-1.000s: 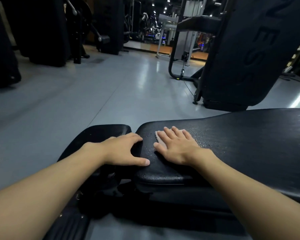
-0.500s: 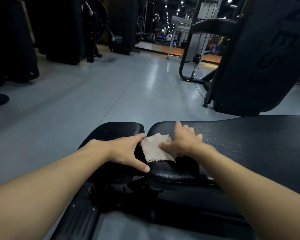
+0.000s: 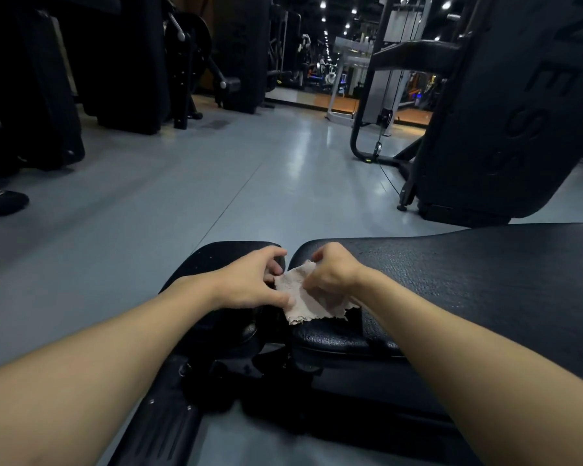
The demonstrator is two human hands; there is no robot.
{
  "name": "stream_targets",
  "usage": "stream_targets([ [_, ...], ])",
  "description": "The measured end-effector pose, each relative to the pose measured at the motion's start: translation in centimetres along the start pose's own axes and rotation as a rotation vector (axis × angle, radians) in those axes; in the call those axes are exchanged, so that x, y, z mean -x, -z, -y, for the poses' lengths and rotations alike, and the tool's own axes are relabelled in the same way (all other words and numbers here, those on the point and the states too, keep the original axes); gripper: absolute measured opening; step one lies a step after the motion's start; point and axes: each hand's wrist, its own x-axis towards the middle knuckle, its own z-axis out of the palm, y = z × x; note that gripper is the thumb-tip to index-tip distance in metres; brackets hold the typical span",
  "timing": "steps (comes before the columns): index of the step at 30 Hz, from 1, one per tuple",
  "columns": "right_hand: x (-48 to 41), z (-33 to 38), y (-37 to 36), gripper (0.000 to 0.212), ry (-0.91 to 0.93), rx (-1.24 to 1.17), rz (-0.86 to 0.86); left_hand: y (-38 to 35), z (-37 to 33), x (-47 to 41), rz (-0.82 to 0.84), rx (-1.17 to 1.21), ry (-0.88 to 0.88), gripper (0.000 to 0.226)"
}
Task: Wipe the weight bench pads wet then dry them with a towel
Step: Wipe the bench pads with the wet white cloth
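A small beige cloth with a frayed edge lies on the near end of the long black bench pad. My right hand pinches the cloth's upper right part with curled fingers. My left hand grips the cloth's left edge between thumb and fingers, above the gap beside the smaller black seat pad. The long pad's textured surface shows fine wet specks near my right hand.
The bench's black metal frame runs toward me below the pads. A large black padded machine stands close behind the bench at right. More dark gym machines line the left. Grey floor stretches ahead.
My right hand went from pressing flat on the cloth to lifting and pinching it. My left hand left the pad's end and took hold of the cloth's left edge, which now lies spread out.
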Motion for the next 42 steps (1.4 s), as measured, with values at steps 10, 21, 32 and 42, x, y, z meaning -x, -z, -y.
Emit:
stream_targets([
  [10, 2.8, 1.0, 6.7, 0.026, 0.394, -0.394, -0.207, 2.6, -6.1, -1.3, -0.344, 0.238, -0.19, 0.011],
  [21, 4.6, -0.8, 2.5, 0.032, 0.357, 0.07, -0.045, 0.8, -3.4, -0.5, 0.117, -0.309, -0.023, 0.054],
  [32, 2.4, -3.2, 0.7, 0.064, 0.202, 0.642, 0.014, -0.5, -2.8, -0.8, 0.185, -0.358, -0.029, 0.095],
  [42, 3.8, -5.0, 1.8, 0.056, 0.219, 0.656, 0.073, -2.8, -4.4, -2.9, 0.2, -0.362, -0.071, 0.115],
])
